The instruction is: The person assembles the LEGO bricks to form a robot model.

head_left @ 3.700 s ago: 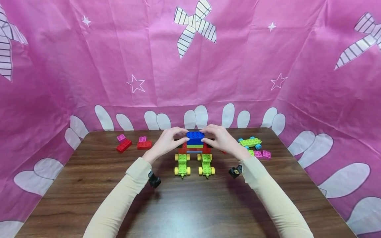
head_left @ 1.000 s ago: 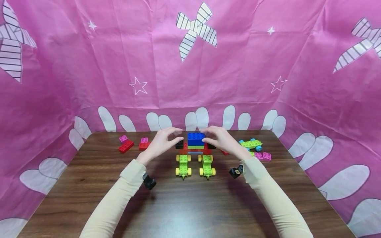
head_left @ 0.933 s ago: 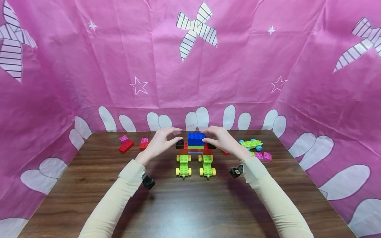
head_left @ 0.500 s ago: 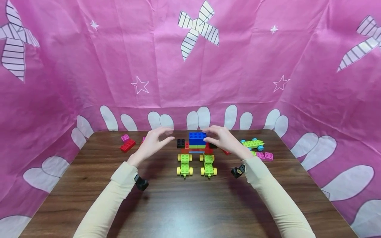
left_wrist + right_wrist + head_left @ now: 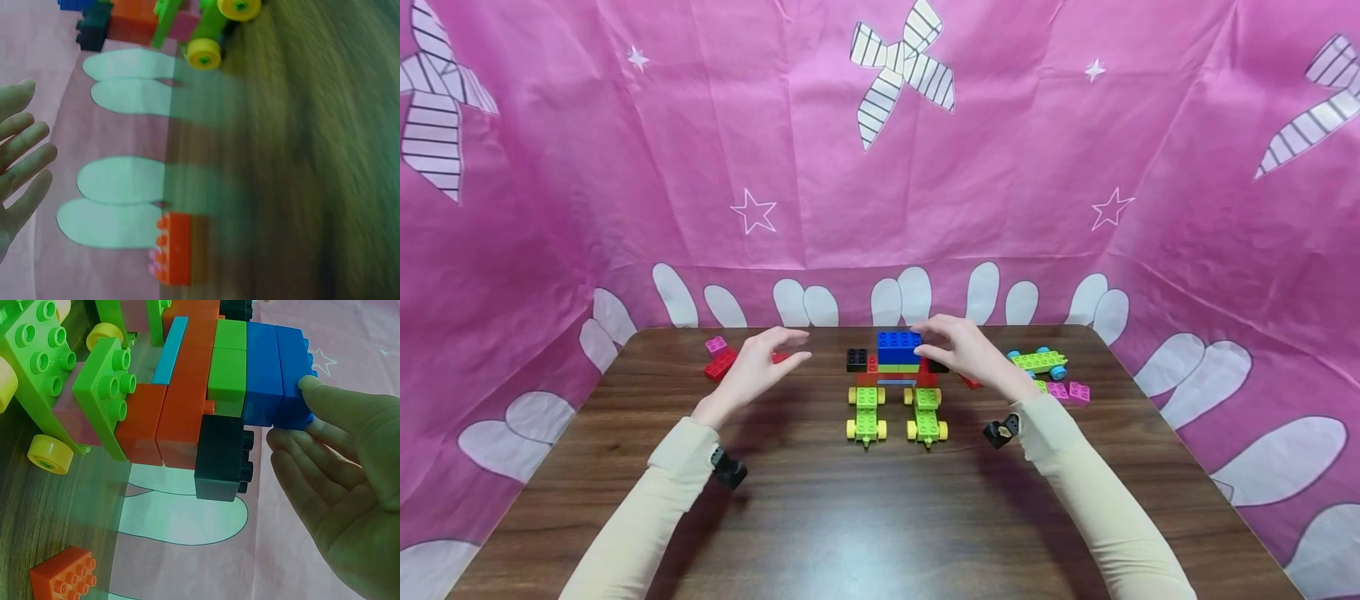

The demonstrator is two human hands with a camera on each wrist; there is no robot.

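Note:
At the middle of the table stands a toy brick build. Two lime wheeled bases [image 5: 867,425] carry red bricks [image 5: 142,425], lime bricks [image 5: 226,384] and a stack of blue bricks [image 5: 898,347]. A black brick [image 5: 857,360] sits at each side. My right hand [image 5: 966,354] holds the blue stack's right end, thumb on the near side, fingers behind. To the left, away from the build, my left hand [image 5: 756,367] hovers with fingers extended and nothing in it. Just beyond it, a red brick [image 5: 178,249] is partly hidden in the head view.
A pink brick [image 5: 716,344] and another red brick [image 5: 721,364] lie at the far left. At right are a lime base with blue wheels [image 5: 1037,362] and pink bricks [image 5: 1078,392]. A pink curtain [image 5: 1000,167] hangs behind the table [image 5: 865,517].
My left hand has left the blue stack and moved leftward, uncovering the left black brick and passing over the nearer red brick. My right hand stays at the stack.

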